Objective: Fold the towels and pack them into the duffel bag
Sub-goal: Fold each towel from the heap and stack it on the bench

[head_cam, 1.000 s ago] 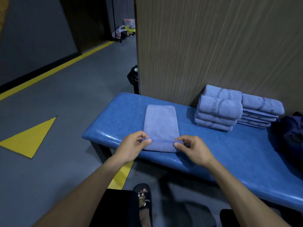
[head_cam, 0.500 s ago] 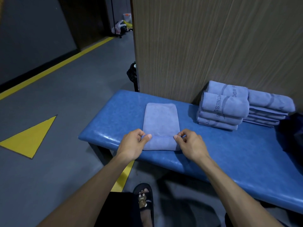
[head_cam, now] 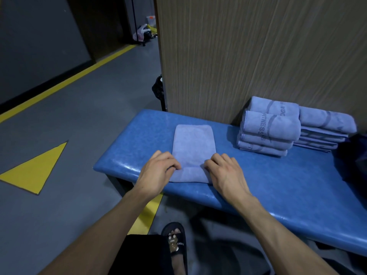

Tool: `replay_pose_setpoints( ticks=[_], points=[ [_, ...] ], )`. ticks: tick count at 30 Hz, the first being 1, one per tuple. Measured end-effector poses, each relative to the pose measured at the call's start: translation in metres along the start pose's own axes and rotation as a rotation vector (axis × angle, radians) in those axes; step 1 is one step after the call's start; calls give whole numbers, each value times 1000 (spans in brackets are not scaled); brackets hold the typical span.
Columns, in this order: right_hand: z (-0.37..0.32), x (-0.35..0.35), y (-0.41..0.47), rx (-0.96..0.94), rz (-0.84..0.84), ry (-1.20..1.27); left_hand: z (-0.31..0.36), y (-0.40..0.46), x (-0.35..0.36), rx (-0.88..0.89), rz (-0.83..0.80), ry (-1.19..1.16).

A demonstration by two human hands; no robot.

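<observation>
Mid-fold: the left hand point(head_cam: 158, 169) and right hand point(head_cam: 225, 170) pinch the towel's point(head_cam: 193, 143) near end on the bench point(head_cam: 297, 179), ready to carry it forward, I judge.

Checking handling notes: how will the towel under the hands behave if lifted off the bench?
The folded towel would probably droop and unfold, since it is soft layered cloth. It looks light. On the glossy bench it may slide when pushed.

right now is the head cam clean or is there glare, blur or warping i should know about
Head view: dim, bluish light; soft glare on the near edge of the bench; straight wall panel lines bow from the wide lens; left hand, right hand and towel fairly sharp; dark bag at right lost in shadow.
</observation>
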State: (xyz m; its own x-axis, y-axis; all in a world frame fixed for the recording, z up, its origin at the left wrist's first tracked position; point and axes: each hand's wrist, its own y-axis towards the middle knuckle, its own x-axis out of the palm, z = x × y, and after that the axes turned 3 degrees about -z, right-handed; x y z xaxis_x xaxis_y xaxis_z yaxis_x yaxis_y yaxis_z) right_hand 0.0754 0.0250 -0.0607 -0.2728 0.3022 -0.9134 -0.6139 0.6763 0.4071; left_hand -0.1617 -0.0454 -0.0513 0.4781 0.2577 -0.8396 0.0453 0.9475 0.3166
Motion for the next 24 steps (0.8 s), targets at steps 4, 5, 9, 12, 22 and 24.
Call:
replay_pose_setpoints(
  ticks=[4,5,9,12,22,24],
  points=[
    [4,-7,-3,-51,-60,34,-6,-7,-5,86,-21,82],
    [5,-9,-4,-54,-87,62,-7,-10,-7,100,-40,82],
    [13,-21,-12,-71,-253,162,-5,-20,-14,110,-179,102],
    [16,-23,-17,-61,-299,166,-6,-22,-11,123,-200,136],
    [20,-29,-13,15,-275,307,2,-17,-9,39,-196,-24],
    [24,-34,-13,33,-312,407,3,-19,-11,-1,-223,-128]
  ],
)
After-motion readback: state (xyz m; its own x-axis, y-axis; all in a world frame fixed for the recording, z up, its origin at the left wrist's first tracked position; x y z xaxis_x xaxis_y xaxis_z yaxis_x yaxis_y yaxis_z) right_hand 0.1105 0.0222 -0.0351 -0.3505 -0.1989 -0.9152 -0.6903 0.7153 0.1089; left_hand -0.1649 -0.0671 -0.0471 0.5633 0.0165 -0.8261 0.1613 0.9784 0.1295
